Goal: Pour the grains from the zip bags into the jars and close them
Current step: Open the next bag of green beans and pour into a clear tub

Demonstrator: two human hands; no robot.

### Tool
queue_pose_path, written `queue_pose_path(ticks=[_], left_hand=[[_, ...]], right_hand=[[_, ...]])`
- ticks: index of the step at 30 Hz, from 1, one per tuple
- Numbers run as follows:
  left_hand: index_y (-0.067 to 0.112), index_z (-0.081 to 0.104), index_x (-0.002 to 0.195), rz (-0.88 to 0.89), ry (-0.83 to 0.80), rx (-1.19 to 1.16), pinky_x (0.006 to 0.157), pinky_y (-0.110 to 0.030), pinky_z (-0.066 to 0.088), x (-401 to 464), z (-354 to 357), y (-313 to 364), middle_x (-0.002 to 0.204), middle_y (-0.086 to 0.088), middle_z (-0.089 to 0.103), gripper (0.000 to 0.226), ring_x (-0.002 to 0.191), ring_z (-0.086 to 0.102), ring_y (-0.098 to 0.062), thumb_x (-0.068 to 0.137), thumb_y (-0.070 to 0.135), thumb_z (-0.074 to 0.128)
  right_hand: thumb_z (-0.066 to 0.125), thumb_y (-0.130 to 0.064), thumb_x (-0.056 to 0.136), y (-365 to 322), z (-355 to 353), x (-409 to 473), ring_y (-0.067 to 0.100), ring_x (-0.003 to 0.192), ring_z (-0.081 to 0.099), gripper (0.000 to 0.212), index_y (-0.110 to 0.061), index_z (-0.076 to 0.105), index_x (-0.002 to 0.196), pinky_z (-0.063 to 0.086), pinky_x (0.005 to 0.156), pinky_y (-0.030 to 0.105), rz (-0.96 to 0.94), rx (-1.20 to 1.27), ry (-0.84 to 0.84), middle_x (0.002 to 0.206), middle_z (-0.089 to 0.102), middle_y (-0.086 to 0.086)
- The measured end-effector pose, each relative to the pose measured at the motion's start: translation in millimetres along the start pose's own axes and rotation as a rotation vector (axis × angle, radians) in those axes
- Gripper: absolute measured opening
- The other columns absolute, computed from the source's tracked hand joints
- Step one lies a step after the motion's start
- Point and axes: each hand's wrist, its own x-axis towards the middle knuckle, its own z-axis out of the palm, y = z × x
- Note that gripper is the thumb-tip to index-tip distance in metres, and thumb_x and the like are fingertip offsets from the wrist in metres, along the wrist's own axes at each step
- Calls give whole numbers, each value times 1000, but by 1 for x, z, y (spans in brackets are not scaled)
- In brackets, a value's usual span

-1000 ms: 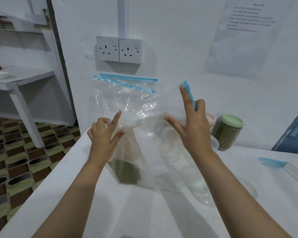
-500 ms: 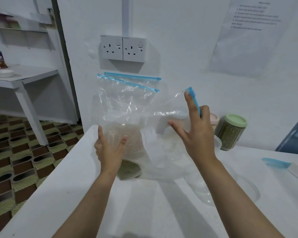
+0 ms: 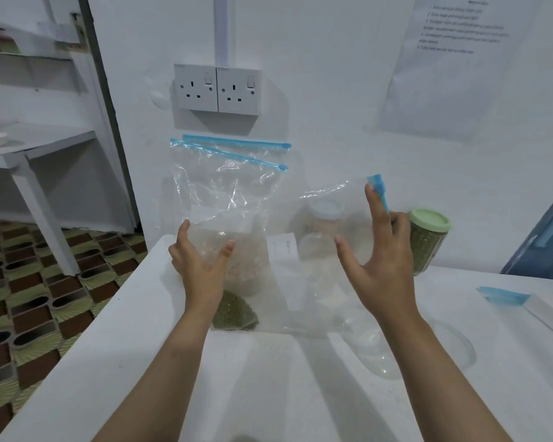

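My right hand (image 3: 380, 256) pinches the blue zip edge (image 3: 379, 191) of a clear zip bag (image 3: 316, 282) and holds that edge up over the white table (image 3: 268, 393). A small heap of green grains (image 3: 233, 314) lies in the bag's lower left corner. My left hand (image 3: 201, 269) rests with spread fingers against a bag of pale grains (image 3: 246, 269). That bag and another zip bag (image 3: 230, 186) lean on the wall. Seen through the held bag is a jar (image 3: 321, 231) with a pale lid. A green-lidded jar (image 3: 428, 240) of green grains stands right of my right hand.
A clear round lid (image 3: 454, 349) lies on the table at the right, with a blue strip (image 3: 505, 296) and a white box (image 3: 546, 317) beyond it. The table's left edge drops to a tiled floor (image 3: 29, 298). A double socket (image 3: 217, 89) is on the wall.
My left hand dropped from the upper part of the bags and settled against the pale grain bag. My right hand stays on the blue zip edge, and the held bag has sagged lower.
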Motion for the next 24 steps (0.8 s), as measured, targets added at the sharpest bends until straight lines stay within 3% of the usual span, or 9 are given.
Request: queue_pose_path(ticks=[3,6,8,12,14,18,24], left_hand=[[35,28,147,77,-26,19,98,-32,35,11,4,12,123,1,36,80,116,32,-10,80,54,68],[32,32,147,153,-22,4,87,-15,32,21,7,28,118,1,40,74,116,34,-10,85,44,70],[29,34,147,209,-14,-5,87,-8,27,27,9,40,117,2,41,73,116,34,-9,86,41,71],[26,35,148,295,15,-1,84,7,21,33,15,64,116,5,42,73,114,32,-8,86,41,71],[25,35,148,326,40,15,89,3,21,34,17,74,116,8,42,74,112,32,-9,86,41,71],[25,36,148,362,80,42,101,-22,26,35,20,93,116,10,39,75,111,31,-9,84,42,73],[26,34,149,428,89,89,102,-25,28,27,24,113,118,10,37,78,109,29,-8,84,47,72]], right_hand=[[73,-21,89,4,-4,0,5,83,33,80,-30,27,154,30,83,-2,32,3,29,105,35,0],[70,-28,91,11,-11,9,7,85,35,77,-32,27,155,29,84,-2,81,23,23,106,37,3],[68,-33,91,18,-16,17,10,83,36,75,-33,28,155,28,84,-2,94,26,16,103,38,6],[69,-34,91,30,-25,28,-5,89,41,72,-35,32,153,27,82,-4,116,73,15,105,39,4],[72,-34,88,36,-29,31,-3,89,41,78,-37,29,153,27,83,-3,129,116,-10,106,39,3],[79,-35,82,51,-38,36,14,90,43,95,-37,19,156,29,83,0,134,160,-68,106,38,5],[78,-38,82,70,-42,27,13,89,40,98,-32,16,158,29,84,1,140,228,-48,104,39,9]])
